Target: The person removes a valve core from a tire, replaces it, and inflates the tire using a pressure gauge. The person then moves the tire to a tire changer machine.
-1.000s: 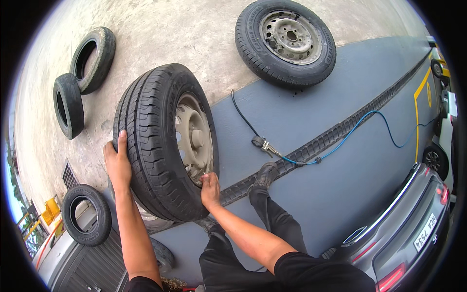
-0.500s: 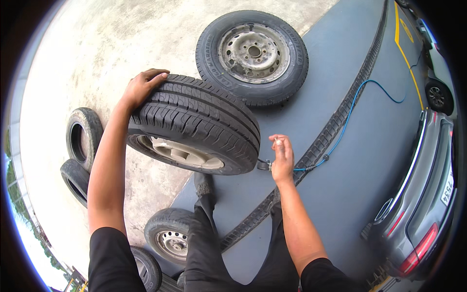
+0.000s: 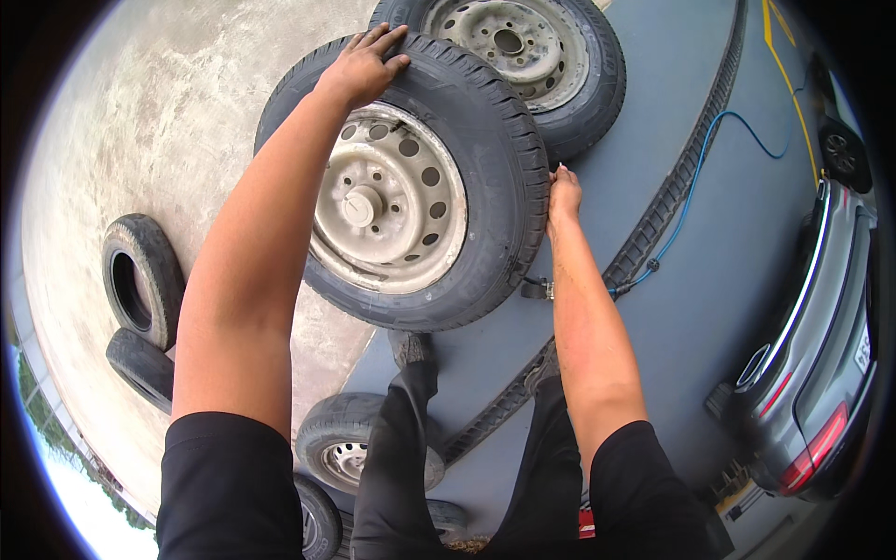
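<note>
A wheel with a black tyre (image 3: 495, 201) and a worn pale steel rim (image 3: 397, 247) tilts in front of me, its rim face turned up toward me. My left hand (image 3: 367, 67) lies on the tyre's far edge, fingers spread apart. At the right side of the tread is my right hand (image 3: 564, 198), its fingers closed together. A tiny pale tip shows at those fingers; what it is I cannot make out. Partly behind the tilted wheel lies a second wheel (image 3: 597, 70) with a dirty steel rim.
Two bare tyres (image 3: 145, 280) are on the concrete at left. Another steel-rimmed wheel (image 3: 341, 425) is near my legs. A blue air hose (image 3: 686, 210) crosses the floor beside a dark ridged strip (image 3: 644, 229). A grey car (image 3: 812, 364) stands at right.
The wheel has tipped so its rim face shows instead of its tread. My left hand has moved farther away and right. My right hand has moved up to the tyre's right side.
</note>
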A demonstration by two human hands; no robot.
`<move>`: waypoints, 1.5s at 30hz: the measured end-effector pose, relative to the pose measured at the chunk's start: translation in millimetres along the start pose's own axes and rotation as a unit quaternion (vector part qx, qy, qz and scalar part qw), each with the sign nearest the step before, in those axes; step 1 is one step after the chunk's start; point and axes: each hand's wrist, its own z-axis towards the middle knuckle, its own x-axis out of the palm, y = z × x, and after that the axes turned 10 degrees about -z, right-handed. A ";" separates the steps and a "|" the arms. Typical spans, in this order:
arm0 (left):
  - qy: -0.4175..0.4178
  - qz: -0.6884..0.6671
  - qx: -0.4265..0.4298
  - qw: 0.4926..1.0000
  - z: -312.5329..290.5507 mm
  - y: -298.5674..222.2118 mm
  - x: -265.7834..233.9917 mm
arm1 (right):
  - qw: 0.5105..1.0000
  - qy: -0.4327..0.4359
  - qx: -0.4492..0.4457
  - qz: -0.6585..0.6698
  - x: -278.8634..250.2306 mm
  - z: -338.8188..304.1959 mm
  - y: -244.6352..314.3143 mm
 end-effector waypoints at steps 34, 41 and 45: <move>-0.068 -0.764 -0.496 0.408 -414.2 -186.4 53.2 | 0.813 0.362 0.107 -0.443 34.8 -258.2 12.0; -0.085 -0.808 -0.416 0.410 -392.9 -165.5 -18.1 | 0.793 0.415 0.167 -0.414 60.9 -308.9 73.7; -0.018 -0.829 -0.382 0.407 -355.2 -171.5 -40.4 | 0.844 0.380 0.174 -0.337 59.3 -300.8 118.7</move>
